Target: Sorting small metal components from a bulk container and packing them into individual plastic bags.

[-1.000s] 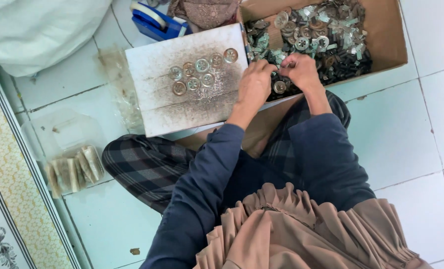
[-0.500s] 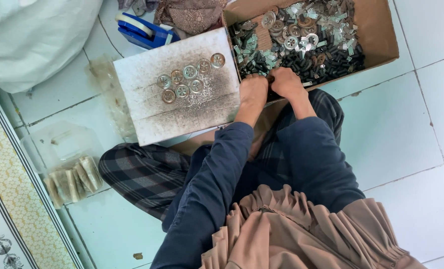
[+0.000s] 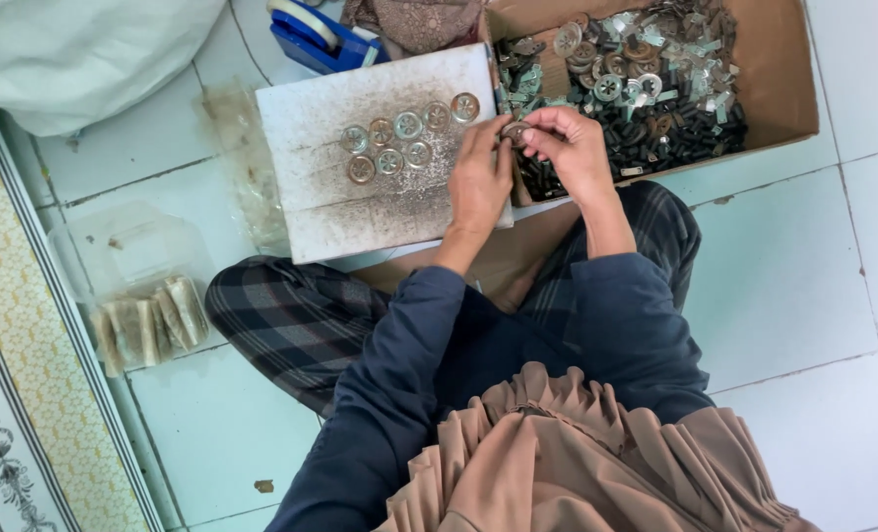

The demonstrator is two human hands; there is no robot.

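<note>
Your left hand (image 3: 480,177) and right hand (image 3: 575,148) meet over the seam between the white board (image 3: 311,197) and the cardboard box (image 3: 783,79). Both are closed on one small round metal disc (image 3: 514,130), pinched between the fingertips of each, left from about 8 o'clock, right from about 4 o'clock. The disc seems to lie roughly flat; its face is mostly hidden by your fingers.

From the disc, the row of finished round discs (image 3: 399,143) lies on the board at about 9 o'clock, near your left hand, which is the nearer one to it. The heap of loose metal parts (image 3: 646,89) in the box sits at about 2 o'clock, just beside your right hand.
</note>
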